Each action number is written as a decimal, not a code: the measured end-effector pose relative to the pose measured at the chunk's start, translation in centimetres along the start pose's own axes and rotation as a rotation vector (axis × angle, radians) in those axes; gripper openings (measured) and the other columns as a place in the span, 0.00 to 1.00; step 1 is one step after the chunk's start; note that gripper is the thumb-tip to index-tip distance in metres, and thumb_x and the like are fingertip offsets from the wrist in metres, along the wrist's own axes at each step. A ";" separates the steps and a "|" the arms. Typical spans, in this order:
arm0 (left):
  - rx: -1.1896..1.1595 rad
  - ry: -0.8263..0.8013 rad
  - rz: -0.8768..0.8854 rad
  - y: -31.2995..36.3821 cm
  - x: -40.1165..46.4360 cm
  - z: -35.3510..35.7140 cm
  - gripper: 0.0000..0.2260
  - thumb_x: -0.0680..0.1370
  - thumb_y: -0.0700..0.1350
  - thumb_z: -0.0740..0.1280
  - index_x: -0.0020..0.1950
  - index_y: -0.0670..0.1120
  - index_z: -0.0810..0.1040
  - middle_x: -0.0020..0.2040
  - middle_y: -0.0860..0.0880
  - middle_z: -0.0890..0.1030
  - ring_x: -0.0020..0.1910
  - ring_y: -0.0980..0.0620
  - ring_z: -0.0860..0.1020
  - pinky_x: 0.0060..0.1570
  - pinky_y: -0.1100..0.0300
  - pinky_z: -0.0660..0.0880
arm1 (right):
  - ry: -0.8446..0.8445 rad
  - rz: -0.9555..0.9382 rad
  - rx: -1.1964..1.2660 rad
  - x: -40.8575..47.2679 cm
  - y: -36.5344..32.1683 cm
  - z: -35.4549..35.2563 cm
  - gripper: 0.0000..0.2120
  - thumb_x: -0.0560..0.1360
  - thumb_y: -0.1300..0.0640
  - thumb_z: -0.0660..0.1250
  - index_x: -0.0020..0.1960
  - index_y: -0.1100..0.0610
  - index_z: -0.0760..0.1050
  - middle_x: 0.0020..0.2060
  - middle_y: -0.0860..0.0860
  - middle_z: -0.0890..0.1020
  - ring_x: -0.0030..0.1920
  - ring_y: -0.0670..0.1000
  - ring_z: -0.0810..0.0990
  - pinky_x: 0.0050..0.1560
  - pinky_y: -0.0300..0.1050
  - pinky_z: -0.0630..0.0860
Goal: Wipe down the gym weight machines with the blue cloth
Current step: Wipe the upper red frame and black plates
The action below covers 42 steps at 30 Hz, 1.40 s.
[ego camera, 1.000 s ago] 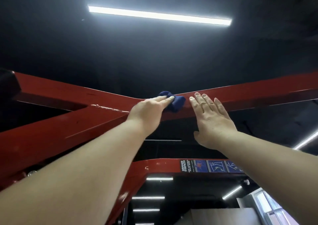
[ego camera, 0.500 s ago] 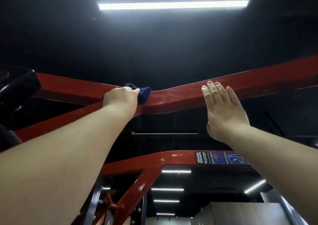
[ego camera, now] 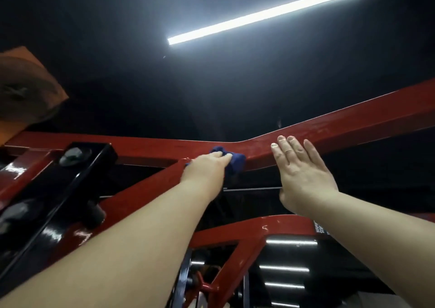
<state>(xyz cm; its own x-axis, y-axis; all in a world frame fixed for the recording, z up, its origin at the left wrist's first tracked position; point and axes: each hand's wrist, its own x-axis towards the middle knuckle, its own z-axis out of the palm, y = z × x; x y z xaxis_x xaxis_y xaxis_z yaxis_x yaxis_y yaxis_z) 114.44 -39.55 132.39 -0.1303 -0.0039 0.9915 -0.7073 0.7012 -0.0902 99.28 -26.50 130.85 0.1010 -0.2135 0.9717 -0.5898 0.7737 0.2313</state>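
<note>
The left hand [ego camera: 204,169] presses a bunched blue cloth [ego camera: 231,160] against the red top beam [ego camera: 150,148] of the weight machine, at the bend where a diagonal strut [ego camera: 141,190] meets it; the fingers curl over the cloth, holding it. Just beside it, the right hand [ego camera: 303,175] lies flat on the beam's front face, fingers straight and together, holding nothing. A black bracket [ego camera: 77,166] crosses the beam's left end. A ceiling light [ego camera: 270,13] glows above.
</note>
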 end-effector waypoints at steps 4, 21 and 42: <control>0.023 -0.008 0.072 -0.6 0.5 -0.2 0.34 0.77 0.35 0.64 0.78 0.58 0.57 0.77 0.56 0.62 0.72 0.47 0.67 0.67 0.51 0.69 | -0.046 -0.062 0.015 0.5 -1.5 -0.8 0.41 0.77 0.56 0.56 0.78 0.56 0.31 0.77 0.53 0.32 0.76 0.52 0.30 0.75 0.53 0.29; -0.096 -0.120 -0.448 -10.2 3.4 -2.9 0.17 0.82 0.51 0.58 0.71 0.52 0.69 0.69 0.43 0.72 0.68 0.39 0.69 0.65 0.47 0.67 | -0.059 -0.092 0.249 3.0 -10.6 -1.9 0.42 0.78 0.47 0.61 0.80 0.52 0.35 0.79 0.48 0.36 0.78 0.48 0.35 0.76 0.49 0.34; -0.256 0.165 -0.291 -8.5 -5.9 -0.8 0.23 0.79 0.36 0.60 0.72 0.53 0.69 0.66 0.52 0.71 0.64 0.49 0.73 0.54 0.63 0.73 | 0.311 -0.172 0.930 -0.2 -12.7 -2.7 0.35 0.73 0.67 0.60 0.76 0.46 0.57 0.76 0.43 0.61 0.76 0.45 0.57 0.70 0.44 0.67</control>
<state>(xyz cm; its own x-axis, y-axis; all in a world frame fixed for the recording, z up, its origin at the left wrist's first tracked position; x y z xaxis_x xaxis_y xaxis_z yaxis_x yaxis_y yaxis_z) 121.82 -44.93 127.43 0.1770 -0.1282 0.9758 -0.5001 0.8422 0.2014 108.91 -34.69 127.87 0.3713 -0.0106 0.9284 -0.9272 -0.0569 0.3702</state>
